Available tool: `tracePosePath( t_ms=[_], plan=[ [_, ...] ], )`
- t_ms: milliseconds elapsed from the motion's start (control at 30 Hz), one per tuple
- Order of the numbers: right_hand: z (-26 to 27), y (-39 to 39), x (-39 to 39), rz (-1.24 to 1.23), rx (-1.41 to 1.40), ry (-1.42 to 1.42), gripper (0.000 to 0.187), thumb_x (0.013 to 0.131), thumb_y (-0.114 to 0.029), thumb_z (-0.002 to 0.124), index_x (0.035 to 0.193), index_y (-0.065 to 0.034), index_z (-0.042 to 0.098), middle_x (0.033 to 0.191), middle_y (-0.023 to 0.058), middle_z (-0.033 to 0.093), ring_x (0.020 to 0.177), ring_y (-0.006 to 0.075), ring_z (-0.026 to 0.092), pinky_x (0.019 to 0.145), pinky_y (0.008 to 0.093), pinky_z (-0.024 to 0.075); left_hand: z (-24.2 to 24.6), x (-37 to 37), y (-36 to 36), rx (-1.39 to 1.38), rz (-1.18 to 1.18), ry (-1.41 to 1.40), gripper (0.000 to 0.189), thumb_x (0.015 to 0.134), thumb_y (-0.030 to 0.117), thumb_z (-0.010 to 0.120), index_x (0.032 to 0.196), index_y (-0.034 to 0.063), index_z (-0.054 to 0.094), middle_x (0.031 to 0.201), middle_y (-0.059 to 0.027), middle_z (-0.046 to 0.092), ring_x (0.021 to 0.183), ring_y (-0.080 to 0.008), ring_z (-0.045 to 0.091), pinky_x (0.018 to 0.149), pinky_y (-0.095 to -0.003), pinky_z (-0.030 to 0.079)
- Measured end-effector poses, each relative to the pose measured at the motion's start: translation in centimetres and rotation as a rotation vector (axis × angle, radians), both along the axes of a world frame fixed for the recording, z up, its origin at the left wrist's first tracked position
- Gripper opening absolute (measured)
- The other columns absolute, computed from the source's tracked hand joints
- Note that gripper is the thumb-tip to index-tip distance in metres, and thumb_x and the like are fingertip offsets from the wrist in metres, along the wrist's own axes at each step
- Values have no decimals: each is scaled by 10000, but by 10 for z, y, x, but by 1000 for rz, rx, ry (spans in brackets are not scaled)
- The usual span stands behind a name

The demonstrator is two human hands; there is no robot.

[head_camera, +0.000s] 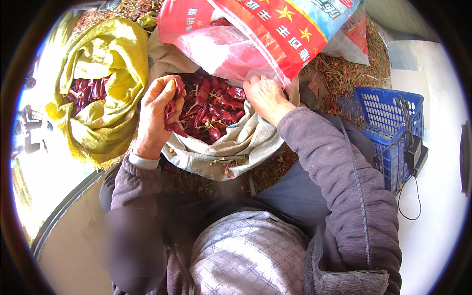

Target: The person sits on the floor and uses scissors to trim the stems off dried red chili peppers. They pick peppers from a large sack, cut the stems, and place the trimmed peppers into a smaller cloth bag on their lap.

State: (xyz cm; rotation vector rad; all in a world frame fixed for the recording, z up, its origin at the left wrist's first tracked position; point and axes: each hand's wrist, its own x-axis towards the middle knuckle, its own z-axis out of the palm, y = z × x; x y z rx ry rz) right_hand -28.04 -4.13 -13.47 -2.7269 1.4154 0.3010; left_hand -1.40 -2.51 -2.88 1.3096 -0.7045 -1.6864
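Observation:
My left hand [158,107] is closed around several dried red chili peppers [175,123], raised over the left rim of an open pale woven sack [236,151]. Dried red chilies with stems [212,107] fill the mouth of that sack. Beyond it lies a red and blue printed plastic sack [273,33], its mouth gaping toward me, with some dark red contents partly visible inside. My right hand [267,96] has its fingers curled on the near lip of this printed sack; the fingertips are partly hidden.
At the left stands a yellow woven sack [110,129] with dried chilies [88,92] inside. A blue plastic basket [391,121] with a black adapter and cable [415,155] sits at the right. Stems and plant debris [354,73] cover the ground behind. My legs flank the pale sack.

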Motion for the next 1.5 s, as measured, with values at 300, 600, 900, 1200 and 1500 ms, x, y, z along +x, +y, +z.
tracePosePath(
  t_ms=[300, 600, 900, 1200, 1500],
  plan=[
    [12, 17, 7, 89, -73, 228, 267, 871, -226, 629, 1111, -112, 654, 1073, 91, 622, 973, 233, 620, 717, 391, 550, 37, 8, 51, -141, -10, -173, 271, 1007, 184, 581, 1213, 8, 593, 716, 48, 485, 518, -15, 348, 463, -184, 251],
    [18, 22, 4, 50, -103, 134, 312, 835, -222, 671, 1121, -100, 644, 1043, 110, 671, 956, 268, 683, 734, 413, 515, 37, 13, 138, -137, 157, 132, 255, 1045, 191, 532, 1188, -14, 582, 723, 7, 510, 493, -39, 354, 446, -202, 268],
    [67, 65, 12, -339, 166, -207, 338, 804, -148, 685, 1112, -15, 647, 1181, 221, 652, 1055, 319, 671, 913, 463, 521, 39, 24, 160, -225, 227, 316, 240, 1034, 149, 546, 1211, -5, 596, 906, -52, 612, 515, -50, 407, 448, -202, 301],
    [23, 82, 15, -265, 461, -70, 436, 909, -219, 606, 1280, 2, 545, 1262, 247, 606, 1193, 380, 609, 1009, 482, 490, 31, 25, 195, -200, 251, 325, 105, 1020, 133, 564, 1088, 57, 586, 843, -67, 604, 538, -85, 471, 445, -210, 347],
    [1, 63, 37, -689, 479, -280, 546, 893, -304, 616, 1294, 37, 472, 1188, 288, 644, 1155, 418, 619, 1015, 469, 471, 19, 28, 190, -311, 230, 416, 41, 1004, 106, 545, 1017, 68, 539, 758, -46, 568, 513, -96, 444, 440, -224, 329]
  ],
)
